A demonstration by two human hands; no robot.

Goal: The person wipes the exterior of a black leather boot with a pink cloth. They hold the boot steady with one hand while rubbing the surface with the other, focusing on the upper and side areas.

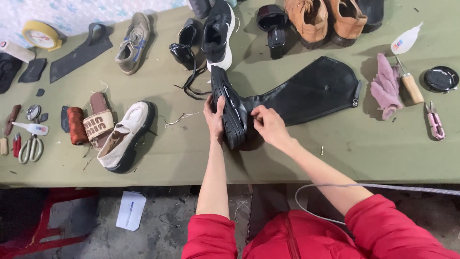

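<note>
tall black boot [297, 96] on its side, glossy chunky sole

A white glue bottle [405, 40] with a coloured label lay at the bench's [287, 163] far right. A smaller white tube [31, 128] with a coloured label lay at its left, above the scissors [30, 148].

Glossy black tall boot [297, 98] at centre, on an olive-green worktop [335, 153]. Tan brown pair of shoes [326, 17] at upper right; pale pink cloth [385, 86] and round black lid [441, 79] at far right. Black-and-white sneaker [218, 33] at top centre. Cream loafer with black sole [127, 136] at left, beside a rust-red thread spool [76, 125]. Yellow-rimmed clock [42, 35] at upper left. Red sleeves [383, 225] at bottom.
</note>
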